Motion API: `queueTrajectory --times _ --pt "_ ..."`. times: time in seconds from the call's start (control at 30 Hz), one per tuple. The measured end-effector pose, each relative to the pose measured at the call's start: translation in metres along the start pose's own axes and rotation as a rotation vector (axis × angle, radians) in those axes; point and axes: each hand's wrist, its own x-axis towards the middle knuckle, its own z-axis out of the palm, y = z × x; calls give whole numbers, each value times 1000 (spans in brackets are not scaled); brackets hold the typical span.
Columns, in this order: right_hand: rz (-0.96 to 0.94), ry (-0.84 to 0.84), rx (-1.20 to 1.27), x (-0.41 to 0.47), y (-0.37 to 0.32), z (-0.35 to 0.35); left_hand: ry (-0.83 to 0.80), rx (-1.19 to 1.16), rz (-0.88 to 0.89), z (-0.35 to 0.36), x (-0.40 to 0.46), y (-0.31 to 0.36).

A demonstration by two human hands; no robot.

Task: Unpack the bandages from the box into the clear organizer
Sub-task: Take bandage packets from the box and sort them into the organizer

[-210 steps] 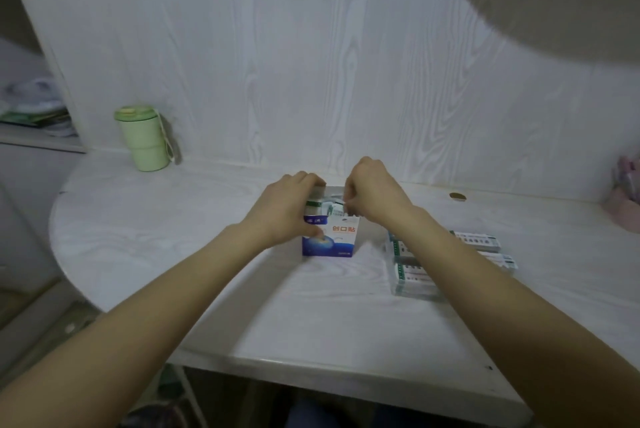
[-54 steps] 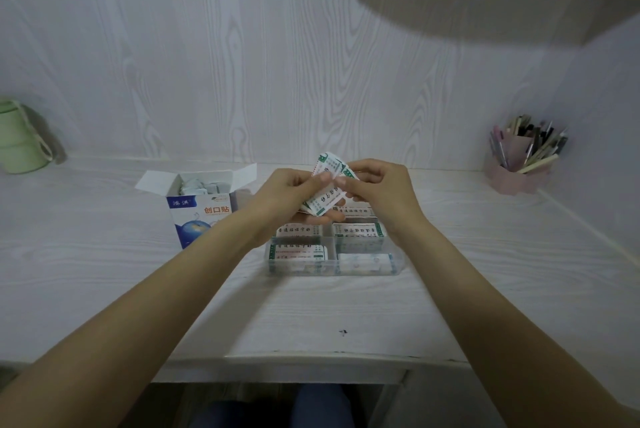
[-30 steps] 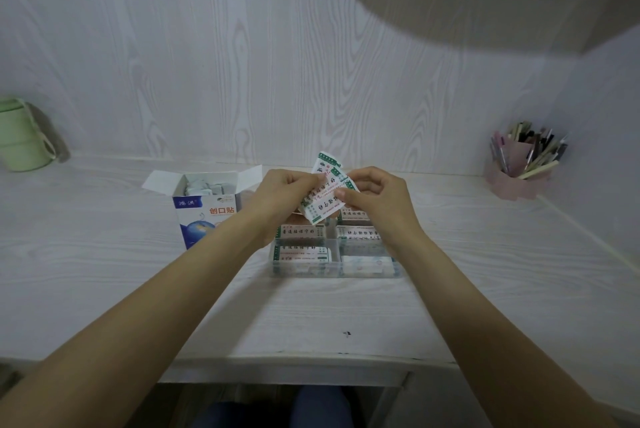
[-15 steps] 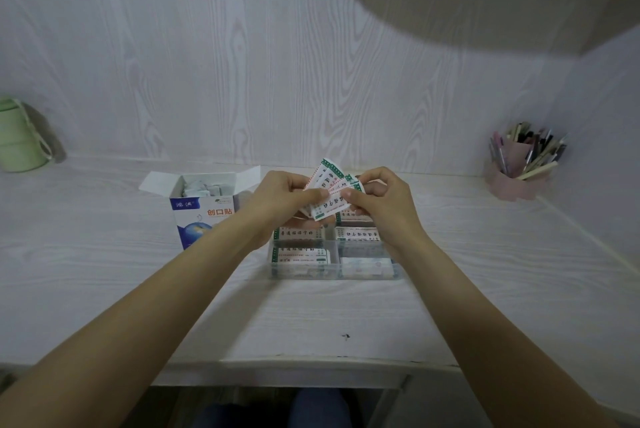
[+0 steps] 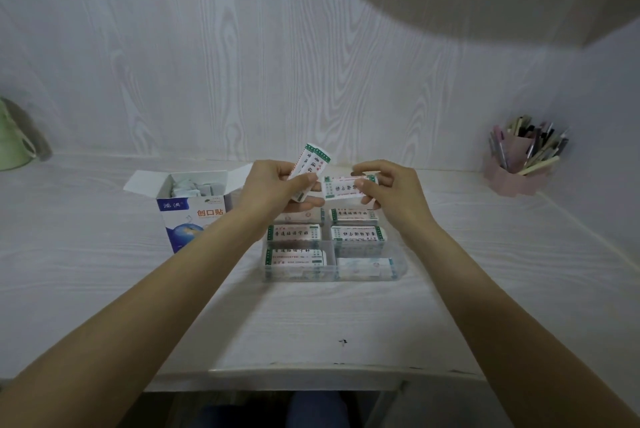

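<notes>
The left hand (image 5: 277, 186) pinches a small stack of wrapped bandages (image 5: 309, 167), tilted toward one o'clock, thumb on top; how many strips it holds cannot be counted. At its three o'clock, just apart, the right hand (image 5: 388, 188) is clamped on a single flat bandage strip (image 5: 343, 187) lying level, its right end hidden behind the fingers. The print on both paper wrappers is too blurred to read.

Directly at six o'clock from the hands sits the clear organizer (image 5: 332, 271), a see-through plastic tray split into two columns of rectangular compartments. Each visible cell holds white, green-edged bandage packs (image 5: 358, 235); the far row is partly covered by the hands.

At nine o'clock of the organizer stands the bandage box (image 5: 194, 216), glossy cardboard, blue and white, flaps open, pale wrapped contents showing inside. Its lower right corner is hidden by the left forearm.

The desk (image 5: 311, 323) is white wood-grain. A pink pen holder (image 5: 516, 174) stands far at three o'clock; a green cup (image 5: 12, 143) is cut off at the left edge.
</notes>
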Motion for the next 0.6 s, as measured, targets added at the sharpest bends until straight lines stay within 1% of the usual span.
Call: queueTrajectory --times 0.07,0.2,0.37,0.6 --pt "49 31 -62 7 10 -4 13 -28 9 -2 3 -1" --pt "181 -6 -208 14 25 -4 23 -17 13 -4 6 -3" --pt "138 -88 -471 18 28 5 27 -35 12 -4 8 -6" --pt "74 -147 -816 15 20 11 30 -39 17 -5 10 -7"
